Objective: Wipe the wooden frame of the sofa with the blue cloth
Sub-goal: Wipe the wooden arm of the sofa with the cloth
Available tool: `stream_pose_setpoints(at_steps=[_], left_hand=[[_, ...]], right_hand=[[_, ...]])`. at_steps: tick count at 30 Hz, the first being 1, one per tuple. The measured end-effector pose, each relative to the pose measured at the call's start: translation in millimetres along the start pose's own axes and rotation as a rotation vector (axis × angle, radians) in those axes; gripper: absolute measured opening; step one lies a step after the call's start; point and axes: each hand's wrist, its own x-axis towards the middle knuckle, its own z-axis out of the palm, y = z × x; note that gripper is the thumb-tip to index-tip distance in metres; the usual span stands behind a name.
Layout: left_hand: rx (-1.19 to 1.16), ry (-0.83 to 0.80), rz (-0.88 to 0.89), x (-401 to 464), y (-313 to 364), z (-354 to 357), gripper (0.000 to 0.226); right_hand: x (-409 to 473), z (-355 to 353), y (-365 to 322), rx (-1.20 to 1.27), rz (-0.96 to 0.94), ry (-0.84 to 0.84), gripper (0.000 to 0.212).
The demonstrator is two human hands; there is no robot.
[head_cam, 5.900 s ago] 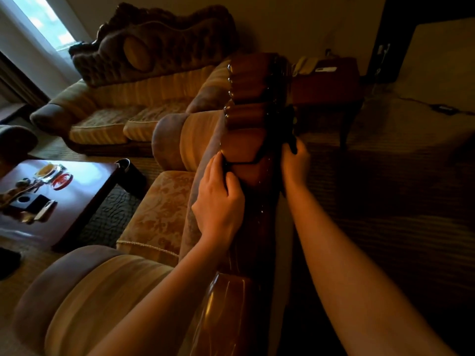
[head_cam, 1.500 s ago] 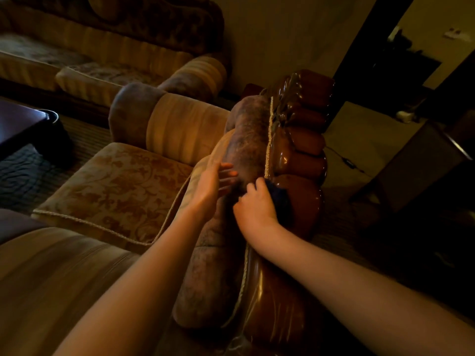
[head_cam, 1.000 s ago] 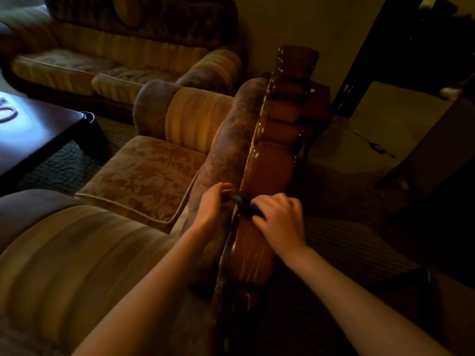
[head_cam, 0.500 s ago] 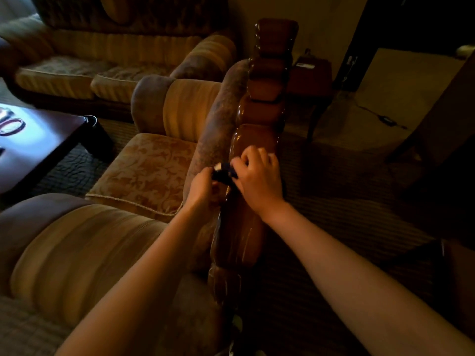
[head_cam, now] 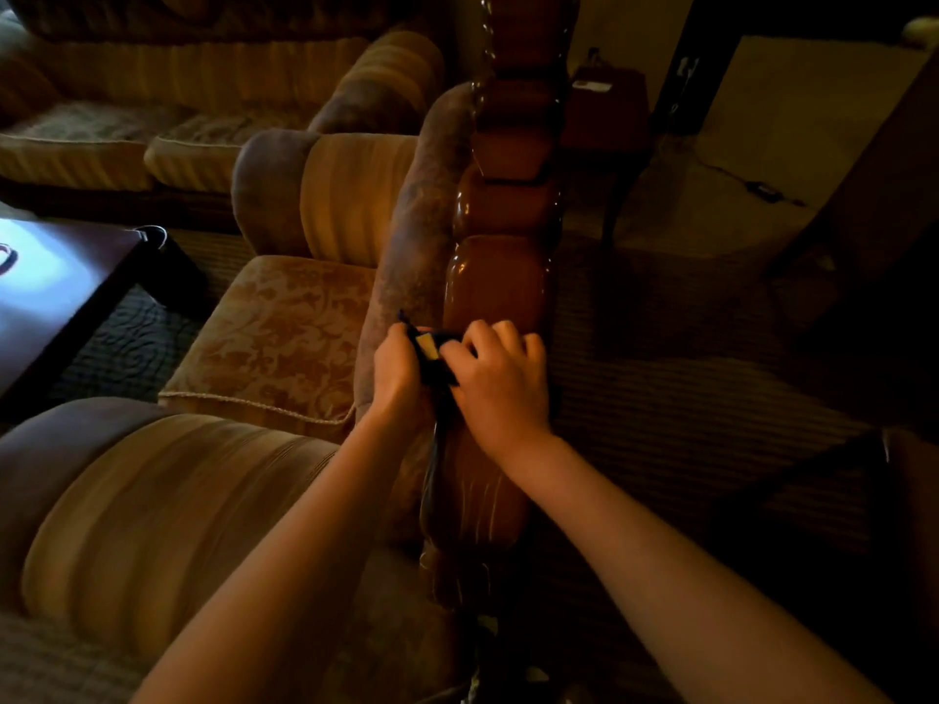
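1. Both hands grip the same thing: the left hand (head_cam: 399, 370) pinches one end of the blue cloth (head_cam: 433, 365) and the right hand (head_cam: 500, 383) curls its fingers over the other end, so neither grip is released or clenched on nothing.
2. The cloth lies bunched between the two hands, on top of the wooden frame (head_cam: 495, 287) that runs along the sofa back, with a pale tag or label showing on it (too small to read).
3. Judged from its folds, the cloth is light, soft and limp. It will crumple sooner than slide flat, so it looks best taken as a wad under the palm, or stretched by its two ends as it is now.
4. The frame looks hard, carved in rounded lobes and glossy, so probably slick under the cloth. The grooves between lobes likely need a fingertip pressed in.
5. Count: one cloth, two hands, one carved frame rail in reach.
6. Further out: the seat cushion (head_cam: 277, 343) to the left of the rail, a second sofa (head_cam: 152, 119) beyond it, one dark worktop (head_cam: 66, 292) at the left edge, and one small side table (head_cam: 607, 109) past the rail's far end.
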Motion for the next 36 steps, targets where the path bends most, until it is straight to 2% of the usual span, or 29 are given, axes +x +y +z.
stream_pose_setpoints(at_steps=[1,2,4,6,8,10,11,12,14,16,20,23,25,26,28,31,33,36], left_hand=[[-0.024,-0.01,-0.05,1.8,-0.5,-0.4,0.044],[-0.037,0.022,-0.087,2.3,-0.2,-0.3,0.042],[-0.05,0.074,-0.01,13.9,-2.9,-3.1,0.031],[-0.073,0.069,0.032,32.4,-18.1,-0.2,0.023],[-0.03,0.194,0.093,42.9,-28.7,1.4,0.033],[-0.047,0.131,0.031,28.0,-22.1,1.2,0.033],[-0.075,0.068,-0.053,18.1,-15.6,-3.0,0.033],[-0.093,0.019,-0.084,12.6,-10.4,-6.4,0.033],[-0.009,-0.048,0.011,5.3,-11.7,-6.0,0.032],[0.102,-0.102,0.079,0.1,-16.7,1.1,0.034],[0.297,-0.112,0.25,1.9,-22.1,4.6,0.055],[0.367,-0.111,0.312,-4.6,-21.2,10.5,0.047],[0.386,-0.097,0.331,-9.7,-20.2,13.6,0.045],[0.395,-0.085,0.341,-11.5,-20.2,14.6,0.046],[0.399,-0.074,0.363,-14.9,-18.3,15.4,0.048],[0.424,-0.075,0.377,-13.5,-20.0,15.8,0.049],[0.458,-0.066,0.378,-10.4,-22.2,14.4,0.052],[0.493,-0.068,0.375,-4.1,-26.0,13.5,0.056]], right_hand=[[3.4,1.2,-1.4,-0.022,-0.02,0.008,0.007],[4.8,3.5,-5.3,-0.048,-0.059,0.028,0.012],[9.9,7.7,-16.2,-0.069,-0.138,0.021,0.023],[16.3,8.0,-26.4,-0.11,-0.189,-0.037,0.017],[20.6,8.0,-26.0,-0.09,-0.184,-0.044,0.014],[13.4,5.2,-13.9,0.016,-0.137,0.0,0.016],[5.2,3.9,-5.6,0.059,-0.103,0.023,0.011],[-4.6,4.1,3.8,0.096,-0.046,0.051,0.009],[-19.6,6.2,22.0,0.172,0.121,0.122,0.022],[-24.5,9.3,31.1,0.304,0.307,0.206,0.025],[-12.3,10.8,24.2,0.632,0.577,0.341,0.027],[8.0,1.2,32.5,0.973,0.902,0.433,0.022],[25.0,2.1,53.0,1.174,1.12,0.387,0.025],[30.8,6.5,62.1,1.187,1.16,0.296,0.029],[29.0,21.0,73.0,1.168,1.145,0.095,0.035],[-2.9,36.7,67.6,1.148,1.11,-0.076,0.037],[-29.5,35.7,59.3,1.154,1.123,-0.096,0.036],[-49.7,20.8,43.7,1.217,1.148,-0.001,0.031]])
